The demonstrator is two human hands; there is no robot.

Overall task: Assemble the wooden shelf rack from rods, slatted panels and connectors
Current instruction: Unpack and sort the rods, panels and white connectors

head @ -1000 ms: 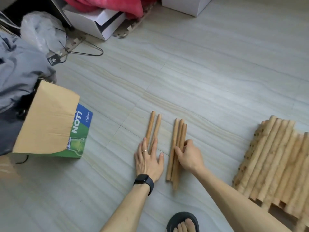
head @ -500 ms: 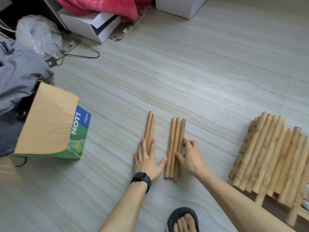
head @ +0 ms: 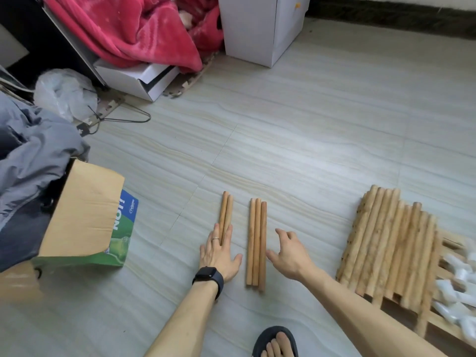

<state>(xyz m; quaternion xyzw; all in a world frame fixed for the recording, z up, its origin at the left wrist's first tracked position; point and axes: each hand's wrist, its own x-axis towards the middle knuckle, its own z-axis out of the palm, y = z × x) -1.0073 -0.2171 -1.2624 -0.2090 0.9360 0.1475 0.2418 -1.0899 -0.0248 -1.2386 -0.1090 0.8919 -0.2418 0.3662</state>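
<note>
- The three rods lie side by side and touching on the tiled floor, running away from the person; they are the landmark for everything below
- Just left of the three rods lies a pair of rods, also touching each other, with a strip of bare floor between the two groups
- That makes five rods in view: three plus two
- The left hand, with a watch on its wrist, rests flat on the near ends of the pair, fingers straight and thumb out toward the three rods; it grips nothing
- The right hand is just right of the three rods, fingers spread and relaxed, holding nothing; whether it touches the floor I cannot tell
- Well to the right of the three rods sits a stack of slatted panels; how many are in the stack cannot be counted from here
- Beyond the panels, farther right again, is a heap of white connectors, too blurred to count
- Far left of the three rods stands a green carton
- The rods look light, stiff and smooth; being round, they will likely roll on the tile, so each is best pinched round its middle, or close to one end when seating it in a connector
- The panels look rigid and bulkier, probably wanting both hands on opposite edges
</note>
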